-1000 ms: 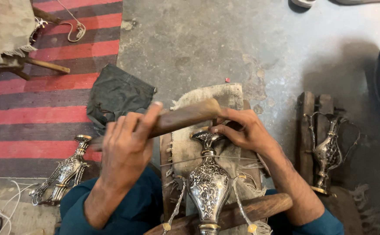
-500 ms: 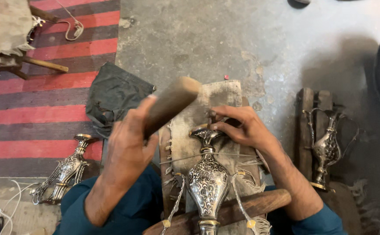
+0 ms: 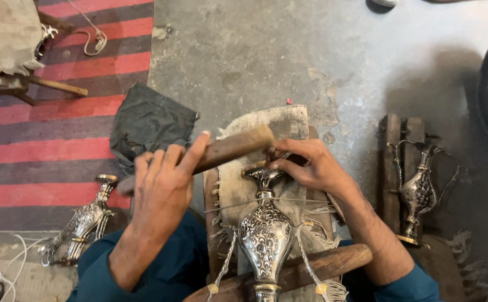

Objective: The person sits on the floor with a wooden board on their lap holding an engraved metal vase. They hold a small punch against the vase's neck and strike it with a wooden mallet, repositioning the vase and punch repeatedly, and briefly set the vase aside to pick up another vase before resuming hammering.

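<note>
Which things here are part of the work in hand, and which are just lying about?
In use:
left hand gripping wooden mallet
right hand at the neck of the engraved metal vase
wooden bar across the vase

Lying about:
dark cloth
second vase on striped rug
metal ewer

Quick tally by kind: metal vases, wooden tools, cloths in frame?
Engraved metal vases: 3 (centre, left, right)
Wooden mallet: 1, in left hand; right hand at the centre vase's neck
Wooden bar: 1
Dark cloth: 1
Burlap pad: 1
Total: 7
</note>
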